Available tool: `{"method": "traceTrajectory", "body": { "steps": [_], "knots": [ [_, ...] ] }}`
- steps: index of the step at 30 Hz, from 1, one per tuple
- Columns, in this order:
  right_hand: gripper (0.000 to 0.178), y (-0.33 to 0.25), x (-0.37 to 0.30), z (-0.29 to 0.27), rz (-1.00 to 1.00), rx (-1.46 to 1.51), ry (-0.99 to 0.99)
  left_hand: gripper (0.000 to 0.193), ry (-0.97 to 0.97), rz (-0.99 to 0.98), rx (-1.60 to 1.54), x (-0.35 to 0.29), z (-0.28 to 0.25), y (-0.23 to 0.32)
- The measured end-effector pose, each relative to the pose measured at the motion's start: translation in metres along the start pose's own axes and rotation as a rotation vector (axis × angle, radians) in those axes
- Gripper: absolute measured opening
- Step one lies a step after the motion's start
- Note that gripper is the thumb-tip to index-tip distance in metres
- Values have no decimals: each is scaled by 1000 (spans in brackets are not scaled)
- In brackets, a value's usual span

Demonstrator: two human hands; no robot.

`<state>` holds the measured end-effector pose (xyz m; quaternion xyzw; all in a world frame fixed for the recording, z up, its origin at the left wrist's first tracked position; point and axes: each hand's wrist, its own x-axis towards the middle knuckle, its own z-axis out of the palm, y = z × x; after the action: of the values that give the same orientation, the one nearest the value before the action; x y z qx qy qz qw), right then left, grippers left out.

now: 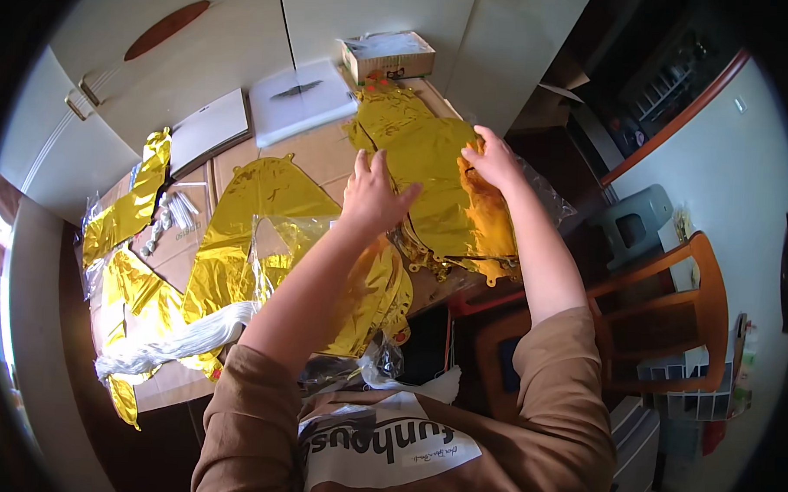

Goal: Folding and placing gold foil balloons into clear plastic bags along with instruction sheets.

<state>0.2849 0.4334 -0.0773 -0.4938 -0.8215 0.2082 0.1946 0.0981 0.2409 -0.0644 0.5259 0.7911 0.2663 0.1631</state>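
A flat gold foil balloon (427, 182) lies in front of me on the right part of the cardboard-covered table. My left hand (374, 193) is at its left edge, fingers spread and thumb stretched over the foil. At the upper right edge, my right hand (494, 161) touches the foil, with finger and thumb apart. The foil's right side is creased and shows orange. Beyond it lies another piece of gold foil (390, 111). Partly under my left forearm is more gold foil (366, 288), and a larger flat gold balloon (261, 189) lies to the left.
White string bundle (178, 338) crosses the table's near left. More gold foil shapes (130, 215) lie far left beside small white items (178, 211). At the back stand a clear plastic case (299, 104) and a cardboard box (387, 59). A wooden chair (709, 300) is on the right.
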Motion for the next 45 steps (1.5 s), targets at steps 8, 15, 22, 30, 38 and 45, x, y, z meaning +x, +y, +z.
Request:
{"method": "traceTrajectory", "body": {
  "steps": [8, 15, 22, 30, 38, 45],
  "knots": [
    [60, 1, 29, 6, -32, -70, -73, 95, -11, 55, -103, 24, 14, -3],
    [57, -27, 24, -3, -56, -180, -107, 91, 105, 57, -294, 20, 24, -3],
    [56, -39, 96, 25, -102, 86, -123, 97, 253, -69, -201, 44, 13, -26],
    [59, -70, 98, 75, -138, -93, -74, 109, 119, 52, 16, 72, 16, -40],
    [54, -55, 86, 79, -363, -55, 65, 90, -2, 183, 10, 88, -12, -70],
    [29, -108, -12, 24, -663, 24, 4, 58, 0, 73, -72, -45, -168, -129]
  ]
}}
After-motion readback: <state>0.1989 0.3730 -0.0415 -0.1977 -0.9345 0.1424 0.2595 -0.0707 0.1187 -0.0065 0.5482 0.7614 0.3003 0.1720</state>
